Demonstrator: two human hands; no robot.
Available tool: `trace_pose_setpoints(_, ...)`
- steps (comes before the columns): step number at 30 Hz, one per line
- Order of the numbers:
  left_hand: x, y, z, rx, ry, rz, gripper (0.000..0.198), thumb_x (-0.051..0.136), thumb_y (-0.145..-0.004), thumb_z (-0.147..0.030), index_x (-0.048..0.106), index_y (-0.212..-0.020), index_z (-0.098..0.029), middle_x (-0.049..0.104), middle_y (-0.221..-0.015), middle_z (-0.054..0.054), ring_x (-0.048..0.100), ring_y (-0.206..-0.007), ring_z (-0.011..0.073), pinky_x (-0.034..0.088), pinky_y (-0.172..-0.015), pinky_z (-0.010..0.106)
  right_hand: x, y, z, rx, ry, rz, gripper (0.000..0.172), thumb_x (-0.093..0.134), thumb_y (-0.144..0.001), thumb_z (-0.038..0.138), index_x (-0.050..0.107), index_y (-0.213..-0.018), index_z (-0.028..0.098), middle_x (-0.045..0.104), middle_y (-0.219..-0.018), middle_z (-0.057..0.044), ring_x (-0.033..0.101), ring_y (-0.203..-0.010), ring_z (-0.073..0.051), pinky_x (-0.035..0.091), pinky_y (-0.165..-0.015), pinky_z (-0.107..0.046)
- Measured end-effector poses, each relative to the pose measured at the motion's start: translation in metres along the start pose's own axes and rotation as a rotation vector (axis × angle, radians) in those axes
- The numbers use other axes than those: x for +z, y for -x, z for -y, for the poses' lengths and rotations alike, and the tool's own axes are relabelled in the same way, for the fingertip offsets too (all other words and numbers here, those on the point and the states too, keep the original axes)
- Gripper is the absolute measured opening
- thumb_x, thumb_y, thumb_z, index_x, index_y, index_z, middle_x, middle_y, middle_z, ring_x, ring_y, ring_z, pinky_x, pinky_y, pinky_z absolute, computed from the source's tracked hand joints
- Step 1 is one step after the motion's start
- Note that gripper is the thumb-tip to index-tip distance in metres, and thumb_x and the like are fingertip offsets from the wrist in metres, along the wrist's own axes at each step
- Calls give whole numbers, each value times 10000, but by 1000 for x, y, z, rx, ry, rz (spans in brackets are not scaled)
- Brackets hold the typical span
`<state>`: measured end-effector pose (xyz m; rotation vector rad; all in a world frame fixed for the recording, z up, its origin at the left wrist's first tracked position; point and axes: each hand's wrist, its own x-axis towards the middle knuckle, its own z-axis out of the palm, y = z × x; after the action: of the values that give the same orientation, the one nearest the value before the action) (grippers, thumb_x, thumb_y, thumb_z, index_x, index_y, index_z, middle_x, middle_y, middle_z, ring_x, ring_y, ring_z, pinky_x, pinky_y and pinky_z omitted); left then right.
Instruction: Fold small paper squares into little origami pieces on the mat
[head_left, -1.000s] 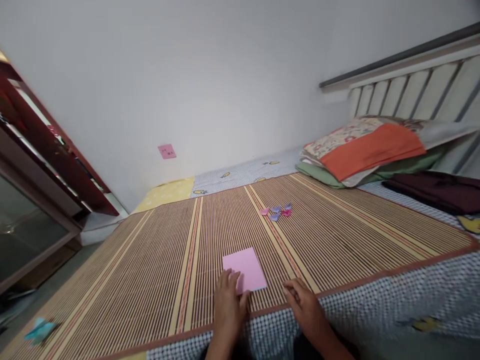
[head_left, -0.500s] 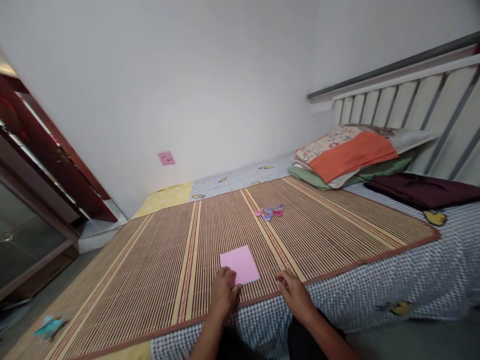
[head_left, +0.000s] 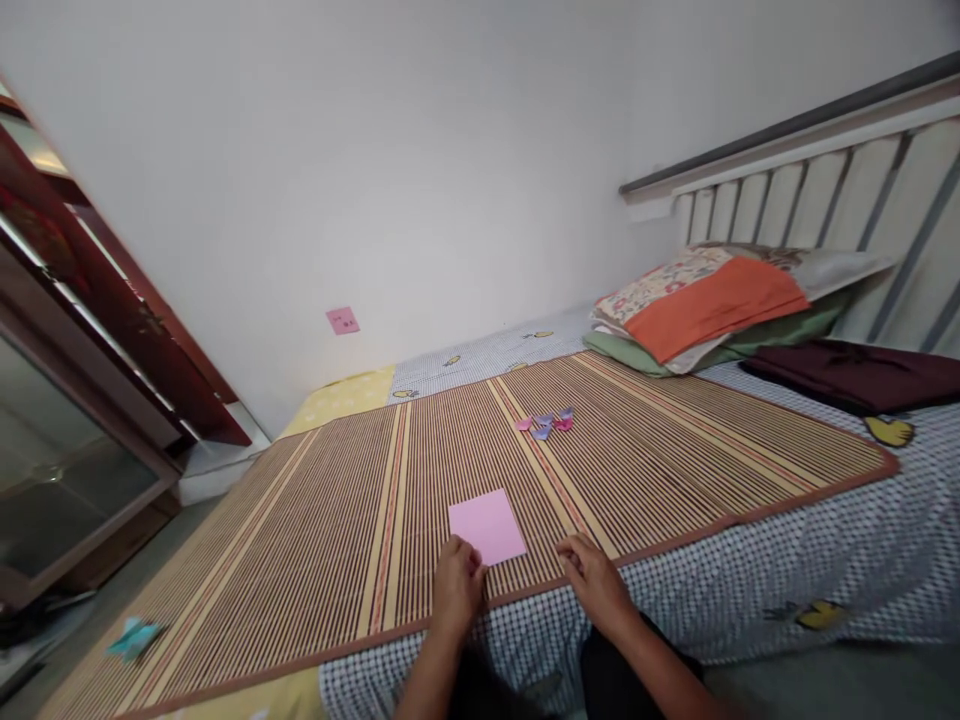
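Lighting's pretty even here: soft and diffuse, no hard shadows, just a faint one under the pillows (head_left: 712,300). The white wall (head_left: 420,150) is bright but not blown out. The glass cabinet (head_left: 67,470) at the left catches dull reflections and looks smeary. The wide lens bends the headboard (head_left: 810,190) near the edge. The pink paper (head_left: 487,525) and the mat (head_left: 637,460) stripes look crisp mid-frame.

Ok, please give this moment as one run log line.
left hand: at near edge of pink paper | right hand: resting on striped mat, apart from paper | folded paper pieces: farther on mat
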<state>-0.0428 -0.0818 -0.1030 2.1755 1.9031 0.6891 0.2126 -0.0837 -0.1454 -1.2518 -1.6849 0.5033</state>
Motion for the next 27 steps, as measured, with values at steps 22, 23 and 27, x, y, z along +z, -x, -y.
trace_pose_setpoints(22, 27, 15, 13, -12, 269, -287, 136, 678, -808, -159, 612, -918, -205, 569, -1269, 122, 593, -1237, 290, 484, -1059, 466, 42, -38, 26, -143, 60, 222, 209, 684, -813, 63, 698, -959, 211, 676, -1027, -58, 634, -1010, -257, 476, -900, -370)
trace_pose_setpoints(23, 27, 15, 12, -13, 276, -288, 118, 674, -812, -160, 605, -896, -207, 571, -1255, 119, 601, -1223, 288, 496, -1040, 457, 42, -37, 26, -147, 60, 224, 182, 676, -828, 68, 695, -936, 213, 672, -1011, -52, 634, -992, -249, 474, -883, -361)
trace_pose_setpoints(27, 26, 16, 11, -25, 296, -287, 86, 664, -815, -168, 597, -845, -212, 580, -1203, 106, 632, -1155, 279, 541, -958, 423, 42, -35, 24, -149, 57, 226, 122, 646, -889, 98, 681, -847, 207, 663, -943, -37, 634, -945, -224, 477, -844, -341)
